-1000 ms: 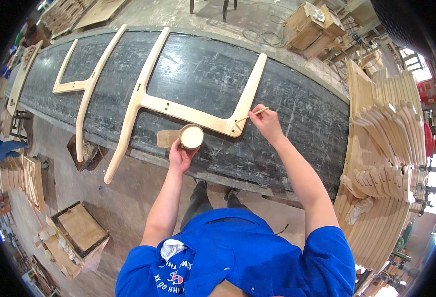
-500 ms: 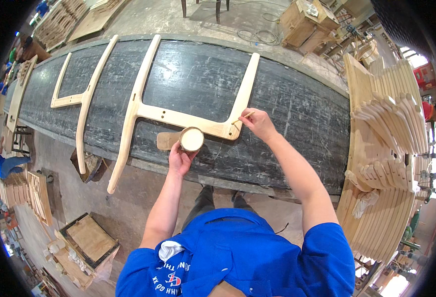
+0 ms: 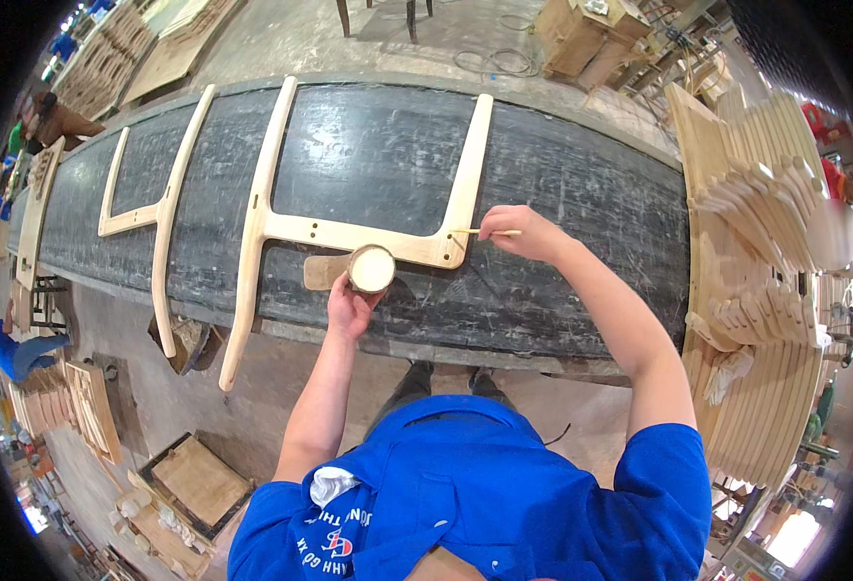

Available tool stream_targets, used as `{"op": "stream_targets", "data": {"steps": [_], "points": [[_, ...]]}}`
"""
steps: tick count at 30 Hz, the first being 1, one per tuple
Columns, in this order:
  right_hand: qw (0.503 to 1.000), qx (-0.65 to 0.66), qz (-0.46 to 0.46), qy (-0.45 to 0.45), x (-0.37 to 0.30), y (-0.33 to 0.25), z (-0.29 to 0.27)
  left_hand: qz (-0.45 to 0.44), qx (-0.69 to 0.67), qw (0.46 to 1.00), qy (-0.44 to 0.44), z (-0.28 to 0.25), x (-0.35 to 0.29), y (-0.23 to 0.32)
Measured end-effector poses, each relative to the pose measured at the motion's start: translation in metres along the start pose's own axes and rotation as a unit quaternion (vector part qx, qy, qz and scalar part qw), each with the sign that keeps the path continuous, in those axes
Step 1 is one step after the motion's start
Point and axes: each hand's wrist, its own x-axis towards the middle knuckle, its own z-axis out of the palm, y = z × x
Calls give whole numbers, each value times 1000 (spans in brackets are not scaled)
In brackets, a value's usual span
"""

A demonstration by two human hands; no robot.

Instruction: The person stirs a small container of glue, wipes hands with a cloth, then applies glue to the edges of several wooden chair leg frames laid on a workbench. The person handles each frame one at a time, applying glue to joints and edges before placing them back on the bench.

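Observation:
My left hand [image 3: 352, 308] is closed around a round cup [image 3: 373, 269] of creamy white liquid, over the near edge of the dark table. A flat brown piece [image 3: 322, 273] shows beside the cup; I cannot tell if the two are joined. Between the fingers of my right hand [image 3: 531, 234] is a thin wooden stick [image 3: 500, 232]. Its tip points left, at the holes in the corner of a pale wooden chair frame [image 3: 368, 238]. This frame lies flat, with two more holes in its crossbar and one long leg past the table's edge.
Another pale wooden frame [image 3: 167, 208] lies farther left on the dark table [image 3: 581, 174]. Stacked curved wooden parts [image 3: 756, 290] stand at the right. A bin [image 3: 186, 346] sits below the table's near edge. Other people are at the far left, one in blue [image 3: 19, 349].
My right hand has turned and shifted right, so the stick now lies nearly level, its tip still near the corner holes. My left hand keeps the cup. The whole view has shifted slightly.

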Motion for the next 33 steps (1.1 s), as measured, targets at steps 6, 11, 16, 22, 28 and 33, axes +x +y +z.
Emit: {"op": "stream_targets", "data": {"steps": [6, 11, 16, 22, 28, 33], "points": [[812, 398, 260, 338, -49, 31, 30, -3, -9, 998, -54, 28, 2, -5], [640, 486, 284, 523, -102, 53, -12, -11, -35, 998, -60, 51, 1, -27], [586, 354, 58, 727, -171, 31, -220, 7, -3, 999, -49, 69, -10, -27], [572, 317, -6, 756, -330, -27, -478, -1, -74, 986, -151, 135, -13, -83], [594, 354, 72, 719, -328, 47, -536, 57, -95, 987, -116, 133, -70, -107], [536, 320, 115, 773, -350, 59, -543, 55, -91, 994, -40, 150, -98, -134]]}}
